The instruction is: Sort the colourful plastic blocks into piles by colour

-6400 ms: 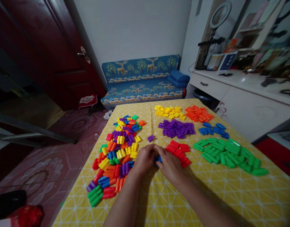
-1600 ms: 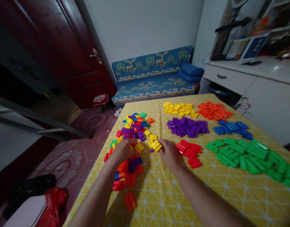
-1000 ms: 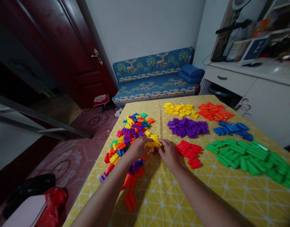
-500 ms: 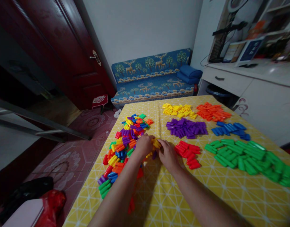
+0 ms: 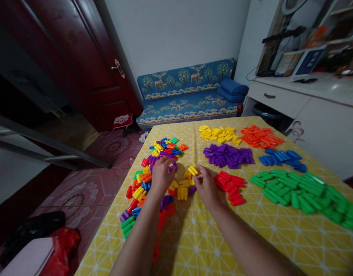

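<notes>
A mixed heap of coloured plastic blocks (image 5: 149, 180) lies on the left of the yellow patterned tablecloth (image 5: 210, 245). My left hand (image 5: 161, 175) rests in that heap, its fingers curled over purple blocks (image 5: 174, 165). My right hand (image 5: 205, 184) is just right of it, fingers pinched on a few yellow blocks (image 5: 192, 170). More loose yellow blocks (image 5: 182, 190) sit between the two hands. A red pile (image 5: 230, 184) lies directly right of my right hand.
Sorted piles lie farther out: yellow (image 5: 219, 133), orange (image 5: 261, 136), purple (image 5: 228, 155), blue (image 5: 282, 158), green (image 5: 302, 188). Beyond the table are a blue patterned sofa (image 5: 187, 96), a dark red door (image 5: 87, 65) and a white cabinet (image 5: 308, 111) on the right.
My hands were together over a cluster of yellow blocks. The left hand has moved back left onto purple blocks in the heap, leaving yellow blocks between the hands.
</notes>
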`<state>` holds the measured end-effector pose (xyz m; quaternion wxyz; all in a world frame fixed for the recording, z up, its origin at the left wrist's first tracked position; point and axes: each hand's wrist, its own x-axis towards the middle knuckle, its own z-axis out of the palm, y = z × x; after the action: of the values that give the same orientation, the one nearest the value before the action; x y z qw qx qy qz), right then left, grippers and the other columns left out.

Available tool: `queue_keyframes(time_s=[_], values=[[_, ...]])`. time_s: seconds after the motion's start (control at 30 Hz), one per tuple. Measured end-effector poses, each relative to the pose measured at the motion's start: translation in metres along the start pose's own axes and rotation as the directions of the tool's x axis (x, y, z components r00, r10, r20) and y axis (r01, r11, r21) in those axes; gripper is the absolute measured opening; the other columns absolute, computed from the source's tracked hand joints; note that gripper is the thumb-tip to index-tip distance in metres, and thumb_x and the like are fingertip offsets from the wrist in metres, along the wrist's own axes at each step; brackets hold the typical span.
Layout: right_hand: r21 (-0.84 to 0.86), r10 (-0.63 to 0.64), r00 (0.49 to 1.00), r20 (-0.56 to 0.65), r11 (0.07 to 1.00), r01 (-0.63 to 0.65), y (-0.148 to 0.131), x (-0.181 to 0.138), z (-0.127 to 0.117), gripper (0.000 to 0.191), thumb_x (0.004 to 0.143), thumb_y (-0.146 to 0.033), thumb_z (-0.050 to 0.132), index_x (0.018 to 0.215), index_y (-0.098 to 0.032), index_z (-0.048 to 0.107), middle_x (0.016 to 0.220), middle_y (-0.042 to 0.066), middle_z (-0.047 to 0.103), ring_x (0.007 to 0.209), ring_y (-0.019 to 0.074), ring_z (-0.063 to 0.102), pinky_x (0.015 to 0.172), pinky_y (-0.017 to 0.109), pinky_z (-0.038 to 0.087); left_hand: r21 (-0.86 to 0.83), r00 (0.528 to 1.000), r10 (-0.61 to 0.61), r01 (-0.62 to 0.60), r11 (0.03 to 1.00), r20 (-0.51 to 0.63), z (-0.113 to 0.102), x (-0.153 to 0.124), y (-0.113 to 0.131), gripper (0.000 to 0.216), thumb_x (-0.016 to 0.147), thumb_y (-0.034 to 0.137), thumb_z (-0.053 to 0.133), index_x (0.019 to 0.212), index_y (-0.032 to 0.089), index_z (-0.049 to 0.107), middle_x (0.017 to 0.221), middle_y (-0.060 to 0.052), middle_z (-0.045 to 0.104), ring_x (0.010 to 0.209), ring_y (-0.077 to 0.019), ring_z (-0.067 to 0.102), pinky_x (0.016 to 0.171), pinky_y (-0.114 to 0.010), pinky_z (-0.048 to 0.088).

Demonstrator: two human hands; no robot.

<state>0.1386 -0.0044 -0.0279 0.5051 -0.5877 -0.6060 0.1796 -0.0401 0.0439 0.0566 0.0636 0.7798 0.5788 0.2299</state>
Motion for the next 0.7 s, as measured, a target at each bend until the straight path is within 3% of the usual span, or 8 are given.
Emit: queue_keyframes(time_s=[0.07,0.1,0.23,0.4,0.57,0.7], values=[[-0.013,-0.018,1.000,-0.005,1.000,0.018,-0.001,0.000,0.000,0.042,0.087,-0.019,0.051,0.129,-0.016,0.051,0.107,0.013,0.062,0.088,0.0203,0.062,0.078,0.036,0.054,0.152,0.980,-0.147,0.167,0.974,-0.138,-0.005,0.008,-0.017,0.045,0.085,0.026,0.059,0.130,0.021,0.060,0.135,-0.015,0.053,0.124,-0.0313,0.051,0.105,-0.045,0.041],[-0.020,-0.027,1.000,-0.011,0.999,0.027,-0.001,0.000,0.000,0.042,0.086,-0.019,0.051,0.128,-0.016,0.051,0.107,0.013,0.062,0.089,0.0207,0.062,0.078,0.036,0.054,0.193,0.968,-0.203,0.229,0.954,-0.148,-0.006,0.012,-0.026,0.052,0.084,0.030,0.061,0.135,0.020,0.055,0.139,-0.017,0.049,0.127,-0.0334,0.048,0.106,-0.047,0.040],[-0.026,-0.024,1.000,-0.002,0.999,0.024,-0.002,0.001,-0.001,0.042,0.086,-0.018,0.050,0.128,-0.016,0.052,0.110,0.013,0.062,0.092,0.0214,0.062,0.078,0.037,0.055,0.226,0.966,-0.256,0.244,0.943,0.023,0.002,0.017,-0.047,0.061,0.080,0.041,0.066,0.137,0.023,0.052,0.136,-0.015,0.051,0.124,-0.0306,0.052,0.102,-0.042,0.043],[-0.033,-0.033,0.998,0.062,0.999,0.035,-0.006,0.002,-0.002,0.046,0.084,-0.017,0.051,0.130,-0.018,0.050,0.119,0.014,0.058,0.096,0.0215,0.062,0.085,0.038,0.055,0.149,0.986,-0.064,0.041,0.988,0.151,0.018,0.007,-0.032,0.059,0.080,0.032,0.067,0.137,0.021,0.053,0.133,-0.014,0.056,0.124,-0.0288,0.051,0.105,-0.040,0.040],[0.000,-0.060,0.993,0.106,0.998,0.060,-0.007,0.001,0.000,0.056,0.082,-0.013,0.050,0.137,-0.019,0.044,0.127,0.014,0.054,0.095,0.0197,0.062,0.087,0.038,0.055,-0.060,0.955,0.156,-0.145,0.988,0.251,0.026,0.004,-0.013,0.063,0.078,0.025,0.069,0.139,0.022,0.051,0.131,-0.012,0.060,0.119,-0.0267,0.057,0.102,-0.039,0.044],[0.024,-0.058,0.992,0.113,0.998,0.055,-0.006,0.000,0.002,0.055,0.083,-0.012,0.050,0.137,-0.020,0.045,0.129,0.014,0.053,0.094,0.0188,0.062,0.086,0.036,0.055,-0.155,0.933,0.245,-0.210,0.965,0.263,0.023,0.009,-0.009,0.063,0.074,0.014,0.068,0.135,0.021,0.055,0.125,-0.009,0.066,0.114,-0.0243,0.061,0.099,-0.035,0.046]])
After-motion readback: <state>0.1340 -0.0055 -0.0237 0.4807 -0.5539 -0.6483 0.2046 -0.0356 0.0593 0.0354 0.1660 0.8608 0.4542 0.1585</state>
